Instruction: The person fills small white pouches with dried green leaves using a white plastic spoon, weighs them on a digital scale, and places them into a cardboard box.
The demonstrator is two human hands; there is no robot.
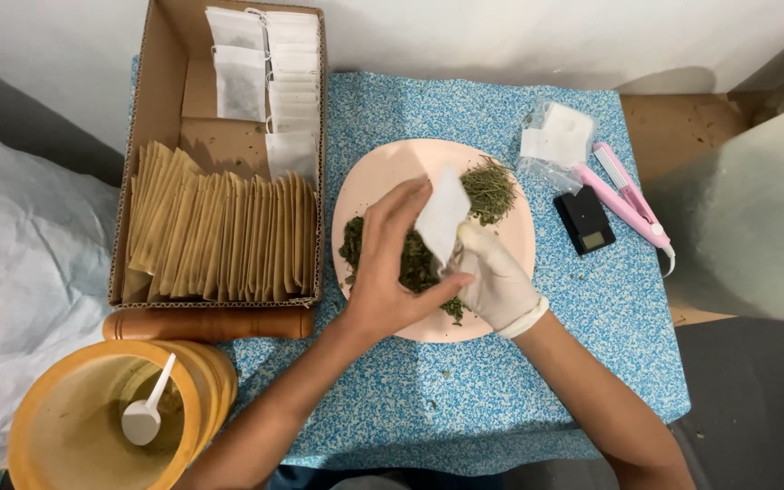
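While both hands grip one white sachet (442, 216): bare left hand (390, 263), gloved right hand (494, 277), one pink plate (383, 172).

Head camera — one view, straight down
It looks from close above at the blue mat (519, 363) on the table.

A small table draped in a blue-and-white speckled cloth (501, 381) stands against a plain white wall (501, 36). Bare brown tabletop (682, 127) shows at the right edge. A crumpled white plastic sheet (20, 272) lies to the left, dark grey floor (755, 399) lower right, under soft, even light.
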